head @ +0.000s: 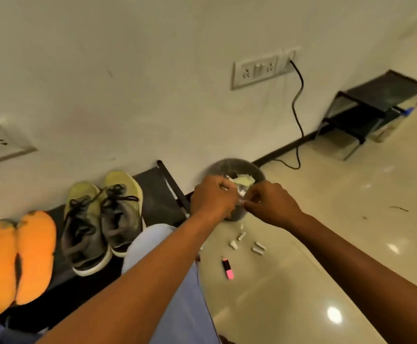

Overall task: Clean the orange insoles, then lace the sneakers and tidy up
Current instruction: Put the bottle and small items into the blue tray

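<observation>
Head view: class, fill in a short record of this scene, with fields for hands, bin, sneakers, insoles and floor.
hands: left hand and right hand together pinch a small pale scrap over the bin
bin: dark, round, on the floor by the wall, paper inside
sneakers: pair side by side on the black bench, laced
insoles: orange pair on the bench, left of the sneakers
floor: pink marker, small white bits

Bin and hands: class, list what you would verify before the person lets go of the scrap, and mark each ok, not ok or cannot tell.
1. Left hand and right hand both over the bin: ok.
2. Both hands pinch a small pale scrap: ok; what it is, cannot tell.
3. Room left in bin: cannot tell.
4. Sneakers laced, on the bench: ok.
5. Insoles clean: not ok, dark marks show.
6. Floor tidy: not ok, marker and small white bits lie there.
</observation>
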